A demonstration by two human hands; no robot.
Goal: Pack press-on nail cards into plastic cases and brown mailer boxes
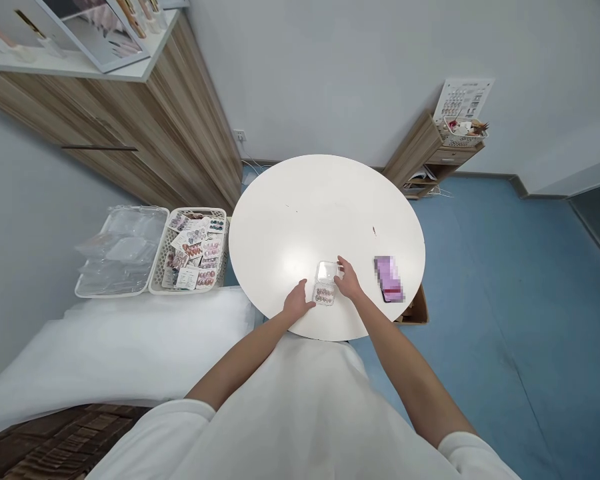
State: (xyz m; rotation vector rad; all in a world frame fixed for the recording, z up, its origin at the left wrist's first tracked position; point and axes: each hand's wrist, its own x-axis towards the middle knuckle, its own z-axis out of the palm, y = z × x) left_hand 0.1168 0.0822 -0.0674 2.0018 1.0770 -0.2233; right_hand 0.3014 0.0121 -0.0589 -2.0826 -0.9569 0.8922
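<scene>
A small clear plastic case (324, 295) stands open on the white round table, near its front edge. Rows of pinkish press-on nails lie in its lower half, and the clear lid (327, 271) is swung back away from me. My left hand (297, 304) rests at the left of the case, fingers apart, its thumb tip by the case's lower left corner. On the other side, my right hand (349, 280) has its thumb and fingers around the right edge of the lid.
To the right on the table (320, 190) lies a phone (389, 279), pixelated in purple. At the left stand a white basket of nail sets on cards (193, 250) and another with clear plastic packs (130, 250). A wooden cabinet (190, 113) and a small shelf unit (420, 150) stand behind.
</scene>
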